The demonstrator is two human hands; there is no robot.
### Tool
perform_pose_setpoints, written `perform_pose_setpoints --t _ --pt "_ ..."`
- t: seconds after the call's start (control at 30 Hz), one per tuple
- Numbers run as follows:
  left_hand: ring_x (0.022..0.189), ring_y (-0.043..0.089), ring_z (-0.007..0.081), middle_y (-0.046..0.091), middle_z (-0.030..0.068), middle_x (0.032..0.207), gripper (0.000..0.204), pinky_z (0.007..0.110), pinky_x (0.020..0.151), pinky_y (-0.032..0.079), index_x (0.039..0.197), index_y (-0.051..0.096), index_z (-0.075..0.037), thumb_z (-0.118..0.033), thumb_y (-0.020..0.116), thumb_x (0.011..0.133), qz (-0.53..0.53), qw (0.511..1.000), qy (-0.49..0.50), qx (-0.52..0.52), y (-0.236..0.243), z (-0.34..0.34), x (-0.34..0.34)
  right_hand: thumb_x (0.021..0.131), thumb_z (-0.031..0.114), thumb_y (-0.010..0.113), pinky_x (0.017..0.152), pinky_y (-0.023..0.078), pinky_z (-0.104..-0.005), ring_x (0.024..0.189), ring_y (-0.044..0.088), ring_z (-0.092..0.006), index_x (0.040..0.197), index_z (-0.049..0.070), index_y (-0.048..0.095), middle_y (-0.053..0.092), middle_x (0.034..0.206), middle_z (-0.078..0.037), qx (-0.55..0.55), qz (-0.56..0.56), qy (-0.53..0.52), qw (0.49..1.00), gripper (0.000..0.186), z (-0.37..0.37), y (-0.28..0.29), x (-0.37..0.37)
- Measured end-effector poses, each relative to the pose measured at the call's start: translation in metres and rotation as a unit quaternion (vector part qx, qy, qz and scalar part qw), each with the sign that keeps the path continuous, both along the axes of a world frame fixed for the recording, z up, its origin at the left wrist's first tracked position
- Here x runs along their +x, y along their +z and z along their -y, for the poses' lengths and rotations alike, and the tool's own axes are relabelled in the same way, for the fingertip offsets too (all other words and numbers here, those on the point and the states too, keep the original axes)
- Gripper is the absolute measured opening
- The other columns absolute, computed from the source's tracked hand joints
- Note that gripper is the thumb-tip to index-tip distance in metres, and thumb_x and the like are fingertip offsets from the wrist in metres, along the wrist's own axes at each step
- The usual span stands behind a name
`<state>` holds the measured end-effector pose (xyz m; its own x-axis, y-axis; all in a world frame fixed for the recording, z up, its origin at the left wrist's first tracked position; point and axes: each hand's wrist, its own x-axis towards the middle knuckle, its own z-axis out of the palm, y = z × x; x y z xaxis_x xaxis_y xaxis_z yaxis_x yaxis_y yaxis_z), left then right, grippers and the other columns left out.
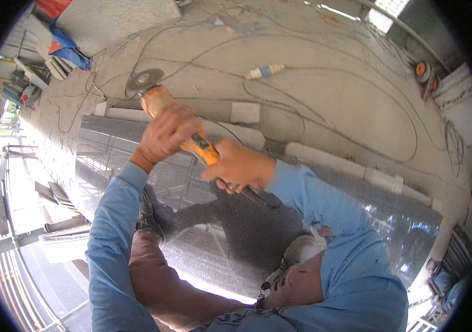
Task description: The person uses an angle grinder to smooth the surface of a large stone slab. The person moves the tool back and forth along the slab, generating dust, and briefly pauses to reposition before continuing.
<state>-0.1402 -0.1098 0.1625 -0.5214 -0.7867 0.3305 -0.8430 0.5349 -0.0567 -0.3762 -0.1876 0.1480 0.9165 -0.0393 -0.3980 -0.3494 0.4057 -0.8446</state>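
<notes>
Both hands are closed around a grinder with a yellow-orange body (206,150). The left hand (170,130) wraps the front of the body just behind the head, its fingers curled over the top. The right hand (241,164) grips the rear, with the fingers folded around it. The grinder slants across the far left part of a dark, polished slab (120,146), with its head toward the upper left. Its round disc (146,79) lies past the slab's far edge, over the dusty floor (324,50); whether the disc touches anything cannot be told. A black cord (259,199) comes out of the grinder's rear end, near the right hand.

A dark shadow or reflection falls on the slab between the person's two shoes. Along the slab's far edge lie pale strips (330,160) and, just beyond, a pale block (245,113). Farther off, a white-and-blue connector (265,72) rests on the floor among looping cables.
</notes>
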Motion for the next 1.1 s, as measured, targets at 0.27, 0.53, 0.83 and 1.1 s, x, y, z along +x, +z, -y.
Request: perform_pose_setpoints --t 0.27,0.53,0.83,1.1 --pt "0.101 0.063 0.0393 0.063 0.0169 0.108 0.040 0.053 0.093 0.051 0.102 0.061 -0.006 -0.005 0.076 0.065 0.032 0.993 0.083 0.073 0.004 -0.005 -0.046 0.078 0.011 0.073 0.042 0.045 -0.0320 0.051 0.059 -0.0158 0.080 0.000 0.063 0.062 0.066 -0.008 0.152 0.089 -0.006 0.984 0.015 0.001 -0.041 -0.027" --pt "0.101 0.056 0.0370 0.055 0.0166 0.112 0.062 0.049 0.087 0.048 0.116 0.054 -0.006 -0.009 0.080 0.059 0.146 0.960 0.124 0.205 0.061 -0.003 -0.068 0.095 0.044 0.061 0.047 0.048 -0.0301 0.056 0.061 -0.0142 0.106 0.006 0.064 0.068 0.079 -0.008 0.139 0.175 0.049 0.973 0.040 0.036 -0.015 -0.064" --pt "0.106 0.057 0.0317 0.056 0.0122 0.109 0.050 0.044 0.094 0.046 0.119 0.056 -0.010 -0.016 0.077 0.074 0.128 0.971 0.100 0.173 -0.021 0.013 -0.070 0.083 0.052 0.070 0.091 0.051 -0.0483 0.106 0.065 -0.0374 0.123 0.008 0.068 0.070 0.113 -0.020 -0.567 -0.224 0.234 0.757 0.059 0.128 -0.069 -0.272" --pt "0.106 0.058 0.0312 0.057 0.0129 0.109 0.051 0.043 0.091 0.047 0.124 0.054 -0.011 -0.015 0.074 0.077 -0.005 0.975 0.160 0.152 -0.080 0.003 -0.047 0.072 0.054 0.080 0.102 0.046 -0.0463 0.119 0.058 -0.0361 0.134 0.004 0.058 0.063 0.128 -0.018 -0.617 -0.590 0.204 0.478 0.083 0.224 0.031 -0.442"
